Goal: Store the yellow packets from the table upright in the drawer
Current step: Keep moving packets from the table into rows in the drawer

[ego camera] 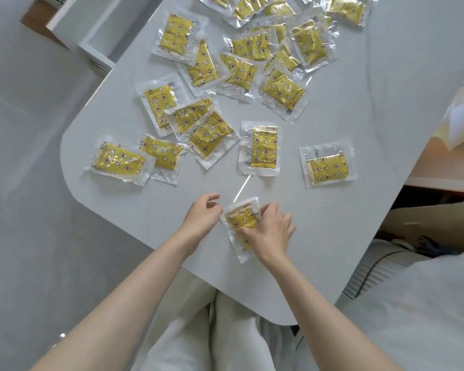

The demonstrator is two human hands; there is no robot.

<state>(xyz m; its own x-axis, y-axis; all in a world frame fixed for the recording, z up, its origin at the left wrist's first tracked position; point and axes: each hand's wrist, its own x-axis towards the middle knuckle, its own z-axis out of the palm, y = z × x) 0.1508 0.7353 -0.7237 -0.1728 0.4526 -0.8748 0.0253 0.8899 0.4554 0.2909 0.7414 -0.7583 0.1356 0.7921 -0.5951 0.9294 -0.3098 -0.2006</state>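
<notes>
Starting out: right hand [268, 232] pinches a packet [242, 216] at table's [145, 218] near edge, left hand [202, 214] loose beside it; other packets [263, 149] all over table, drawer [110, 28] w/ none visible.

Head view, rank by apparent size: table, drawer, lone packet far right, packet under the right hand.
1. table
2. drawer, partly cut off by the frame
3. lone packet and held packet: alike; the right hand hides part, so unranked.
</notes>
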